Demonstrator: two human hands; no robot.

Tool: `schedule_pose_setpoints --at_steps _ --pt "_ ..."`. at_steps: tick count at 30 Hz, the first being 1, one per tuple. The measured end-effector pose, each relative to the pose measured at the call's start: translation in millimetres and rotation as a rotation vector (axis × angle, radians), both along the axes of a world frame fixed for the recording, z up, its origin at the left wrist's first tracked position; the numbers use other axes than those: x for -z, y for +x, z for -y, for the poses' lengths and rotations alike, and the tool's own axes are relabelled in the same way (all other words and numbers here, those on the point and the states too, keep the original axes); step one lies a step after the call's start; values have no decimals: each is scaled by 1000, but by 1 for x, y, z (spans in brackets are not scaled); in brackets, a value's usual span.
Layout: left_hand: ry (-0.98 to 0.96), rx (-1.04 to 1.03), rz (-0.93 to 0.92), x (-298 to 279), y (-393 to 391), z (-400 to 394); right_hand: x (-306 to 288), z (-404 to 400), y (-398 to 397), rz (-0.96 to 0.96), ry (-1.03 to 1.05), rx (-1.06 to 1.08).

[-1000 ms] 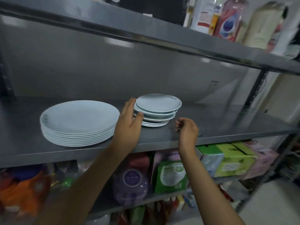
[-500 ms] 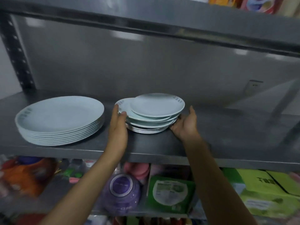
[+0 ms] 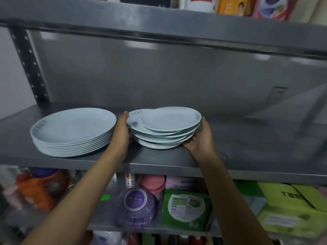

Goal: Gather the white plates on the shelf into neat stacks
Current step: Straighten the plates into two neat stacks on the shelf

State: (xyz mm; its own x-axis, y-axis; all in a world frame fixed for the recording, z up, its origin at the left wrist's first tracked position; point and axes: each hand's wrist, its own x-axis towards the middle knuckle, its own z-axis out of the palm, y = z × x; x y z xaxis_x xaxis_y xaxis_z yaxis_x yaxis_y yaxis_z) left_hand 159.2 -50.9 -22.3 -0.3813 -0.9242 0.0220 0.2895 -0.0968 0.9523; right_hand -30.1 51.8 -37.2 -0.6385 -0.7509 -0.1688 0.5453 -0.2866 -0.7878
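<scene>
A stack of small white plates (image 3: 164,128) sits near the front middle of the grey metal shelf (image 3: 247,149). Its upper plates are shifted sideways, so the pile is uneven. My left hand (image 3: 121,131) presses flat against the stack's left side. Cupping the right side and lower rim is my right hand (image 3: 200,138). Together both hands clasp the stack between them. A neat stack of several large white plates (image 3: 72,131) stands just left of my left hand.
The shelf's back wall (image 3: 159,76) is plain grey metal, with a perforated upright post (image 3: 28,66) at the left. Another shelf (image 3: 159,16) with bottles hangs close overhead. Below are detergent bottles (image 3: 40,188), a purple tub (image 3: 136,204) and green boxes (image 3: 290,209).
My hands closed in from the shelf's front onto both sides of the small stack. The view moved closer and to the left.
</scene>
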Motion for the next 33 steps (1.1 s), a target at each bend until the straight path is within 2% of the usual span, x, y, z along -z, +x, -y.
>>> schedule_pose_setpoints --at_steps 11,25,29,33 --pt "-15 42 13 -1 24 3 6 -35 41 -22 17 74" --pt "-77 131 80 0 35 5 5 -42 62 -63 43 137" --pt "-84 118 101 1 36 8 4 -44 62 -120 88 142" --pt "-150 94 190 5 35 16 0 -44 55 -258 149 163"
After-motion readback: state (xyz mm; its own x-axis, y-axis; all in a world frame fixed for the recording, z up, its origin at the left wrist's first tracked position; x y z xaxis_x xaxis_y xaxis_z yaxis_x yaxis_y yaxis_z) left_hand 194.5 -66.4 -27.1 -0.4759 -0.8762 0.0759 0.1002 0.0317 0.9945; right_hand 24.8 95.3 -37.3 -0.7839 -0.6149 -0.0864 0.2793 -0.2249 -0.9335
